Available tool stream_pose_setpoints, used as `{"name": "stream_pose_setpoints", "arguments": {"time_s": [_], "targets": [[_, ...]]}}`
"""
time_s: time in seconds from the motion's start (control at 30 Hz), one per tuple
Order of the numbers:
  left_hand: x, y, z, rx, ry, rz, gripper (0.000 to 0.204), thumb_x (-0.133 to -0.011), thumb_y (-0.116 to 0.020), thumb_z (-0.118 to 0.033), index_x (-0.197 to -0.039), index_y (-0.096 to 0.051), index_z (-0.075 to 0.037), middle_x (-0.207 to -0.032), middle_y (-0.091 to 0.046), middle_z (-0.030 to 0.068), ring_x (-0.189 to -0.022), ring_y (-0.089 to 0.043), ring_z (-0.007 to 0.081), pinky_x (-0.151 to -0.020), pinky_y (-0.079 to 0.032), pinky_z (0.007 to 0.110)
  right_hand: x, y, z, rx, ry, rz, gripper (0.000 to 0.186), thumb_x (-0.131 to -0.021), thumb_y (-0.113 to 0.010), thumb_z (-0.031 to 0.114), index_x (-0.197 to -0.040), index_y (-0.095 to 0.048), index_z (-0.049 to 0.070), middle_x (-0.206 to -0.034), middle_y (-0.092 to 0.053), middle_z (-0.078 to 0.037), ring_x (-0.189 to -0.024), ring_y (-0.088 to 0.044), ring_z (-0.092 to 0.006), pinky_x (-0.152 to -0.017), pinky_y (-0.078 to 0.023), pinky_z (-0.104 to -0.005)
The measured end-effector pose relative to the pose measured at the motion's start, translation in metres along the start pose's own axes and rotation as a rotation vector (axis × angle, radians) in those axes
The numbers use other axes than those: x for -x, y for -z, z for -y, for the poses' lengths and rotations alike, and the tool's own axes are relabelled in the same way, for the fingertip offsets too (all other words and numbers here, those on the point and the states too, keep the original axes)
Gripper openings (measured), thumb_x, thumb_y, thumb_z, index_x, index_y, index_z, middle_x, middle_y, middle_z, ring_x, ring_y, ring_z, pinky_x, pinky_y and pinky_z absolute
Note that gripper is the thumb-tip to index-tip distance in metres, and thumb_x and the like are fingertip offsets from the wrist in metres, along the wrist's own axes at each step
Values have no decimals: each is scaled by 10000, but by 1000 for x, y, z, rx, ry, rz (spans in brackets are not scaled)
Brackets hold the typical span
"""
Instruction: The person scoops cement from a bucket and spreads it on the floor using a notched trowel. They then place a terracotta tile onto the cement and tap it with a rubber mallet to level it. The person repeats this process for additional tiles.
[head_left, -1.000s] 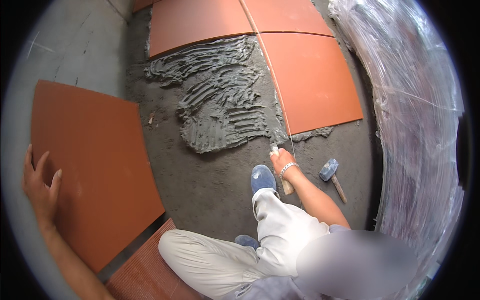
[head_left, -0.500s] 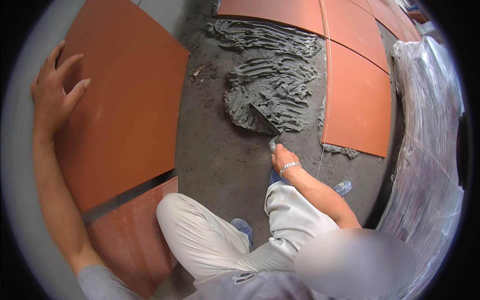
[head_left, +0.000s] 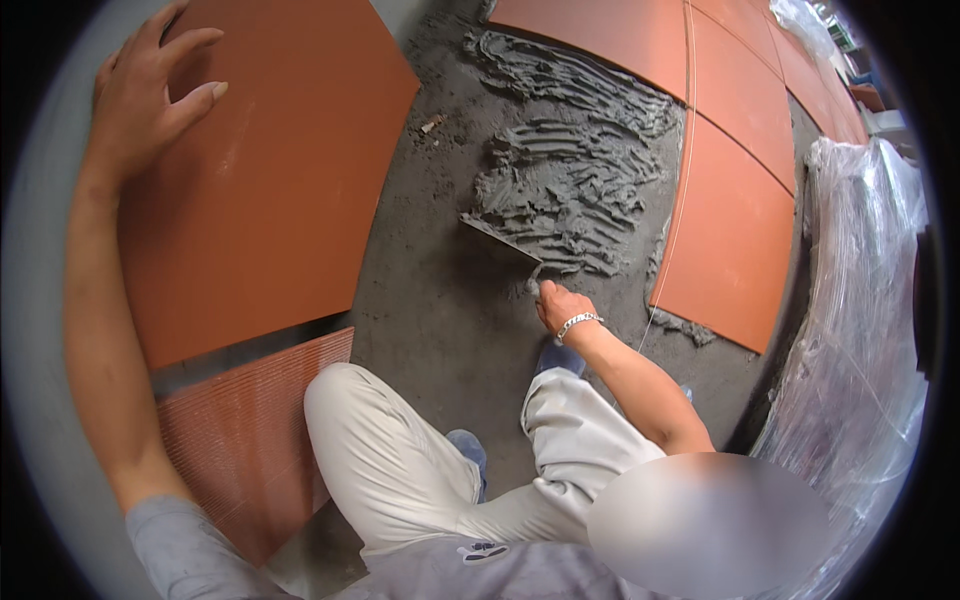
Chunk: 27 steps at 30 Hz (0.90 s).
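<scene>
My right hand [head_left: 563, 308], with a chain bracelet at the wrist, is closed around the handle of a trowel [head_left: 503, 241]. The trowel's blade stands on edge along the near left side of a patch of wet grey mortar [head_left: 570, 170], which is spread in rough ridges on the floor. At the far left, my left hand [head_left: 150, 95] rests with fingers spread at the outer edge of a large terracotta tile [head_left: 270, 190]. That tile is propped up at a slant. Below it, another tile [head_left: 255, 440] shows a finely ribbed face.
Laid terracotta tiles [head_left: 725, 230] border the mortar on the right and at the far side, with a thin taut string [head_left: 686, 170] along them. A stack wrapped in clear plastic [head_left: 850, 320] stands at the right. Bare grey concrete floor [head_left: 410, 310] lies before my knees.
The trowel blade has moved left, off the mortar's middle to its near left edge, leaving more ridges. My left hand stays at the propped tile. The view has shifted slightly.
</scene>
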<state>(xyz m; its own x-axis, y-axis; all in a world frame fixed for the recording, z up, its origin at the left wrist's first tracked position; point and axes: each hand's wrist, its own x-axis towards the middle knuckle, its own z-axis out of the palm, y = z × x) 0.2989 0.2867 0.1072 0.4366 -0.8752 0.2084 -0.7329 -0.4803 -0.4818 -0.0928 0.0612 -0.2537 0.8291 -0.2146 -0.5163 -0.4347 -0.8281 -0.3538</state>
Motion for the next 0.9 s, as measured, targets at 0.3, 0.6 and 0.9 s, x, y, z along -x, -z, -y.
{"name": "stream_pose_setpoints", "arguments": {"time_s": [0.3, 0.6, 0.9], "targets": [[-4, 12, -25, 5, -42, -138, 507, -689, -751, -348, -1127, -685, -102, -1411, -435, 227, -1307, -407, 373, -1078, -285, 502, 12, 75, -19, -33, 169, -199, 341, -903, -610, 390, -1035, -534, 84, -996, -652, -168, -898, -655, -376, -758, -535, -467], [9, 8, -20, 17, 82, -11, 528, -664, -763, -364, -1110, -690, -91, -1380, -450, 233, -1269, -439, 371, -1052, -296, 500, -96, 127, -49, 374, -28, 18, 384, -951, -530, 454, -996, -539, 73, -935, -693, -189, -856, -680, -378, -751, -535, -476], [2, 14, -24, 6, 97, 57, 522, -677, -769, -352, -1110, -687, -71, -1371, -443, 240, -1243, -460, 364, -1045, -288, 505, -192, 179, -40, 216, -204, -132, 516, -992, -430, 505, -1003, -592, 15, -946, -700, -212, -855, -682, -377, -752, -523, -486]]}}
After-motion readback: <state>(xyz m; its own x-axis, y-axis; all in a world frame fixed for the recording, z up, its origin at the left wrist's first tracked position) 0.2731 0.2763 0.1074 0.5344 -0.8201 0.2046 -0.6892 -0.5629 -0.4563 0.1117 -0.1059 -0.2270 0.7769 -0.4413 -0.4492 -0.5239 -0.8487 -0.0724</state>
